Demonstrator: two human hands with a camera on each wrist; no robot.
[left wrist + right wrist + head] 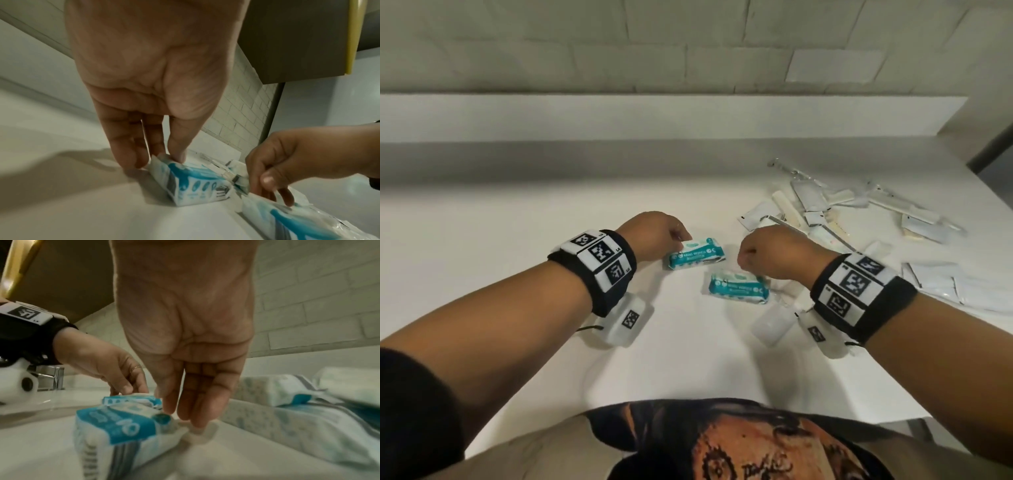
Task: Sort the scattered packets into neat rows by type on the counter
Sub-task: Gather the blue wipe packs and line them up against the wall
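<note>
Left grip (654, 236) pinches far wipes pack (695, 254), right grip (774, 257) pinches near pack (738, 286); both lie left-right.

Your two wipes packets (694, 256) (738, 287): teal with white print. Counter (517, 219) white. At 2 o'clock, heap of sachets (835, 219), white and silvery. Wristbands (599, 267) black, black-and-white markers.

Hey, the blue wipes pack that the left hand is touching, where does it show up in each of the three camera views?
Head: the wipes pack lies at centre, just right of the left hand.
Left wrist: the pack sits low at centre, under the fingertips.
Right wrist: only its top shows, left of centre, behind the second wipes pack.
Shared landmark: the second wipes pack, in every view.
</note>
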